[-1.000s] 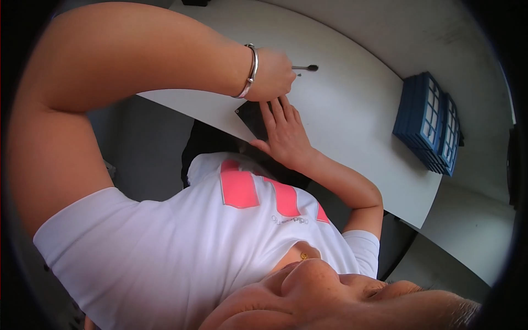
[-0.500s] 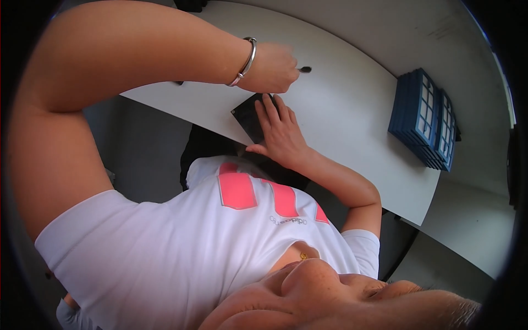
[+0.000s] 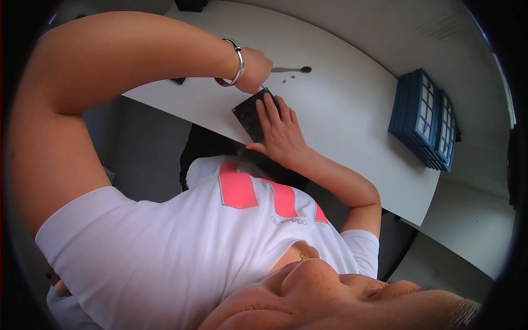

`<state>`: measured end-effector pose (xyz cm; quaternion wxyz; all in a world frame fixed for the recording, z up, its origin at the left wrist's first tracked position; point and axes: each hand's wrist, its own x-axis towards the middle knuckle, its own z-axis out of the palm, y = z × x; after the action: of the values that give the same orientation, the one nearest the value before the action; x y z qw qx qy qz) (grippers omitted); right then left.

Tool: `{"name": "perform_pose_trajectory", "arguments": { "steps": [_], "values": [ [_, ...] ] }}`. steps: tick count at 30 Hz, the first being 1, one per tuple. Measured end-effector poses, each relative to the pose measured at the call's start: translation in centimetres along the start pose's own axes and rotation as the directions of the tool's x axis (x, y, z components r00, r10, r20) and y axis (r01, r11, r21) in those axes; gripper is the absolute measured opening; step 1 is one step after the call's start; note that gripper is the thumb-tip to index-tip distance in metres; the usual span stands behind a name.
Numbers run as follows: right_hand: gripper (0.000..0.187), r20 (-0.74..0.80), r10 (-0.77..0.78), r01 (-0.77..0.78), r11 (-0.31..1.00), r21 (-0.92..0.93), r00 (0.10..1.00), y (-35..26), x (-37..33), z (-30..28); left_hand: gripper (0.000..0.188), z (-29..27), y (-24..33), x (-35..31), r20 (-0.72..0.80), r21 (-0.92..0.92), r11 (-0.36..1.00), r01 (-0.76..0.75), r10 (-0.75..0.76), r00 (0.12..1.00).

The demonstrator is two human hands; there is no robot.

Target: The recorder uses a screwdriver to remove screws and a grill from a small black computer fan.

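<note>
My left hand [image 3: 255, 69], with a silver bangle on its wrist, is curled into a fist. A thin metal-tipped tool [image 3: 263, 86] sticks out below it and meets the far corner of a flat black square part [image 3: 248, 115]. The rest of that tool is hidden in the fist. My right hand [image 3: 281, 132] holds the part down, fingers laid along its right side and thumb at the near edge. Just right of the fist lies a grey brush [image 3: 294, 69] with a dark head, its other end hidden. Two tiny pieces [image 3: 289, 79], too small to name, rest below the brush.
The white table [image 3: 341, 115] curves along a pale wall. A stack of blue frames with white panes [image 3: 422, 121] stands at its right end. A black object [image 3: 191, 5] sits at the far left. Another person's grey sleeve [image 3: 63, 308] shows at the lower left.
My left fist has moved left and slightly down to the black part's far corner, uncovering the brush handle and two tiny pieces. My right hand has stayed on the part.
</note>
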<state>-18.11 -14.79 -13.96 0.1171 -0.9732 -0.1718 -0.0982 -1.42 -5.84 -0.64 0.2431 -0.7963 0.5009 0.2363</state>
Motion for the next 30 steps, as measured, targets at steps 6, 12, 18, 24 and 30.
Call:
{"name": "perform_pose_trajectory", "arguments": {
  "steps": [6,12,18,24,30],
  "values": [
    [0.102,-0.007,0.026,-0.026,1.000,-0.002,1.000,-0.1,0.0,0.1,0.021,-1.1,0.6,-0.3,-0.251,0.169,0.948,-0.271,0.307,0.918],
    [0.102,-0.007,0.037,-0.037,0.999,0.009,0.999,-0.1,0.0,0.0,0.011,-1.3,1.0,0.1,-0.075,0.742,0.575,-0.345,0.582,0.810],
    [0.103,0.011,0.051,-0.051,0.999,-0.008,0.999,-0.1,0.1,0.0,0.009,-1.3,0.9,0.2,-0.165,0.329,0.919,-0.216,0.281,0.945],
    [0.103,-0.004,0.045,-0.045,0.999,-0.021,0.999,-0.1,0.0,0.0,0.017,-2.1,1.1,0.6,0.025,0.079,0.995,-0.062,0.061,0.998],
    [0.103,-0.002,0.059,-0.059,0.998,-0.008,0.998,-0.1,0.1,-0.1,0.019,-2.4,1.1,-0.3,-0.108,0.550,0.754,-0.358,0.489,0.865]
  ]
}}
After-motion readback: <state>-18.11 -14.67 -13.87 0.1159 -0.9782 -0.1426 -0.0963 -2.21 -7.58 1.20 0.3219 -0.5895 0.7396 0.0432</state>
